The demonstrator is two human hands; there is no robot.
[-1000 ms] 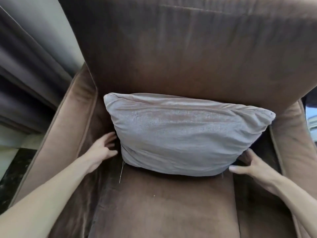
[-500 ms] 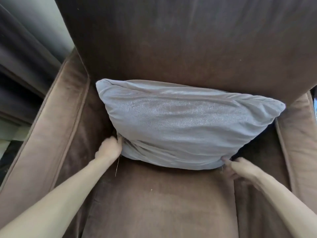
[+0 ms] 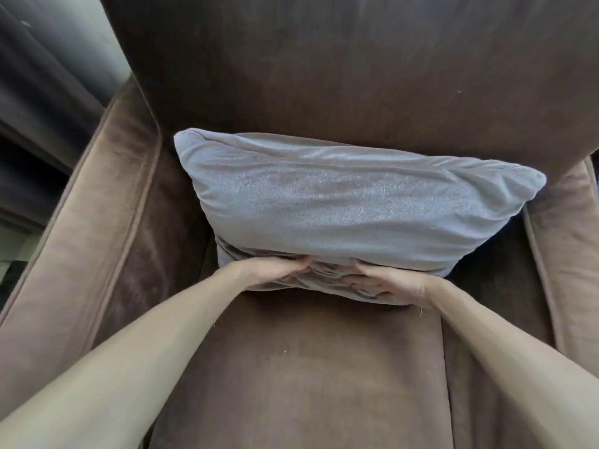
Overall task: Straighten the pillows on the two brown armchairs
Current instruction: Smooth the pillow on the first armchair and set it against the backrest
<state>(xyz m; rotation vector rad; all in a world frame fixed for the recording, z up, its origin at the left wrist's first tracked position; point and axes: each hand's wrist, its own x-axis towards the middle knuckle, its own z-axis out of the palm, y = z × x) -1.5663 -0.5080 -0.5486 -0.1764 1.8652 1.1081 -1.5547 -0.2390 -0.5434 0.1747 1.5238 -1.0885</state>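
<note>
A grey velvet pillow point(image 3: 350, 209) stands on the seat of a brown armchair point(image 3: 324, 377), leaning against the backrest. Its top edge slopes down to the right and its lower part is creased. My left hand point(image 3: 275, 270) and my right hand point(image 3: 385, 281) sit close together at the middle of the pillow's bottom edge. Both hold the bunched fabric there, with the fingertips tucked under the pillow and partly hidden. Only this one armchair is in view.
The padded left armrest point(image 3: 84, 254) and right armrest point(image 3: 570, 241) flank the seat. Dark curtains point(image 3: 39, 102) and a strip of pale wall stand beyond the left armrest. A loose thread hangs near my right wrist.
Both hands have moved from the pillow's lower corners inward to the middle of its bottom edge. The pillow's lower edge is now bunched up and pressed toward the backrest.
</note>
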